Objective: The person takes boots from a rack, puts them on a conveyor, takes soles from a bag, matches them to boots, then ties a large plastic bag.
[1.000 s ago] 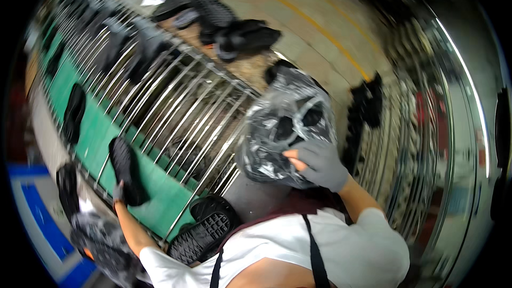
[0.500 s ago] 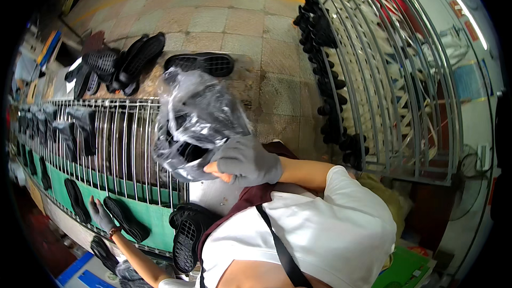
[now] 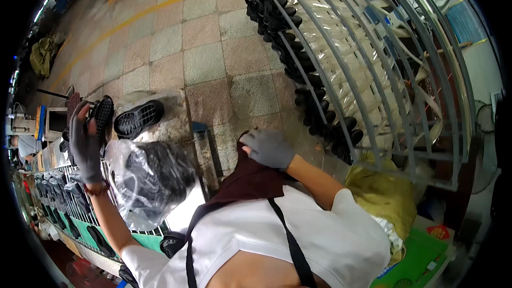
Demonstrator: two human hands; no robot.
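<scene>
My left hand [image 3: 84,144], in a dark grey glove, is raised at the left and closed around a black ridged shoe sole [image 3: 102,119]. A second black sole [image 3: 140,119] lies just to its right on a plastic-wrapped bundle. A clear plastic bag of black soles [image 3: 152,178] rests below them against the wire rack, beside my left forearm. My right hand [image 3: 269,149], in a grey glove, presses on the bunched dark maroon apron cloth [image 3: 250,178] at my chest and holds nothing else.
A tall metal rack [image 3: 373,74] at the right carries a long row of black soles [image 3: 298,69]. A yellow-green sack [image 3: 381,194] sits below it. A wire rack with soles [image 3: 58,192] over a green shelf stands lower left. Beyond is a tiled floor [image 3: 202,58] with a yellow line.
My right hand has let go of the plastic bag and dropped to the apron. The bag now lies at the left. My left hand rose from the rack to a sole.
</scene>
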